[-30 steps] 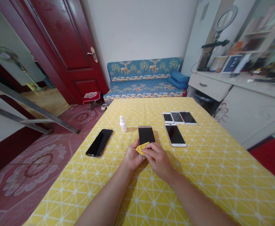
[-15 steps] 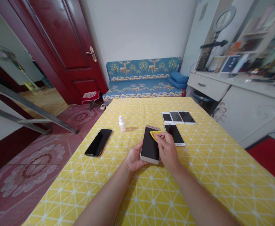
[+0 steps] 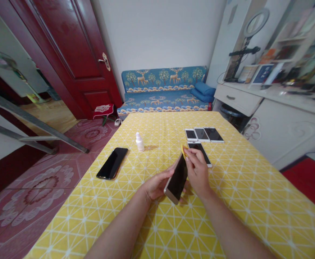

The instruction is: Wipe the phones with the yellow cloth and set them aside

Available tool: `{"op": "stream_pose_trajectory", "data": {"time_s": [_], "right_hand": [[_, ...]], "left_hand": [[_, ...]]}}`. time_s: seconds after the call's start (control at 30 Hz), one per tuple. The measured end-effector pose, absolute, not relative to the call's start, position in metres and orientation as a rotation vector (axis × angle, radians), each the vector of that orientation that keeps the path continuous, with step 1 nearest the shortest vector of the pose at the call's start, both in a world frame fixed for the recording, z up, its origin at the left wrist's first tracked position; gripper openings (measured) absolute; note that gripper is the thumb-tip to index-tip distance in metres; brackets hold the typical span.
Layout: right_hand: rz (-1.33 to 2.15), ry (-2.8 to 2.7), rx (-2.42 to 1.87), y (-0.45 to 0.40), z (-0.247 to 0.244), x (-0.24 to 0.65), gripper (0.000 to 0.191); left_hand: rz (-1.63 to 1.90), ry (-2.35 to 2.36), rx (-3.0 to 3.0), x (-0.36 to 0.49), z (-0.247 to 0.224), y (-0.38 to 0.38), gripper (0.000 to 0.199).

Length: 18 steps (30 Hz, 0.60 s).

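My left hand (image 3: pixel 157 185) grips a gold-framed smartphone (image 3: pixel 176 178), which is tilted up off the tablecloth with its dark screen facing me. My right hand (image 3: pixel 197 169) pinches a yellow cloth (image 3: pixel 183 151) against the phone's upper end, and most of the cloth is hidden by my fingers. Just beyond my right hand lies a white-framed phone (image 3: pixel 199 151), partly covered. Three more phones (image 3: pixel 202 134) lie in a row behind it. A black phone (image 3: pixel 112 163) and a small white dropper bottle (image 3: pixel 139 142) stand to the left.
The table has a yellow patterned cloth (image 3: pixel 92 223) and ends at a blue deer-print sofa (image 3: pixel 163 90). A white drawer unit (image 3: pixel 237 99) and ring light (image 3: pixel 256 23) stand right, a dark red door (image 3: pixel 65 54) left, above a patterned tile floor (image 3: pixel 36 198).
The gold phone has gone from nearly flat to steeply tilted and moved slightly right. The yellow cloth has moved from its screen to its upper end, and my right hand has shifted with it.
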State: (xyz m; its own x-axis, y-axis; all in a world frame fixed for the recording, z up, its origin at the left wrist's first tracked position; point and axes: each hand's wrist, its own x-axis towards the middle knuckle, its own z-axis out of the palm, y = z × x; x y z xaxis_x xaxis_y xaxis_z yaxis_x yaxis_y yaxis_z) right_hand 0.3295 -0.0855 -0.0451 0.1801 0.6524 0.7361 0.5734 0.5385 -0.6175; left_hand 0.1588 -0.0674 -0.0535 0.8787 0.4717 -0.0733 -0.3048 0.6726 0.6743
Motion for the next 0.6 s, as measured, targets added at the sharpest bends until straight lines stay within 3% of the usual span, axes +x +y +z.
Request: {"op": "stream_pose_trajectory", "data": {"time_s": [0.27, 0.5, 0.6], "right_hand": [[0.131, -1.602, -1.005, -0.091, -0.040, 0.330, 0.038], [0.232, -1.702, -0.885, -0.102, -0.037, 0.318, 0.035], [0.239, -1.753, -0.821, -0.107, -0.034, 0.312, 0.036]], "left_hand": [[0.469, 0.297, 0.814, 0.154, -0.058, -0.065, 0.077], [0.619, 0.399, 0.788, 0.157, -0.064, -0.064, 0.052], [0.683, 0.391, 0.753, 0.158, -0.060, -0.063, 0.053]]}}
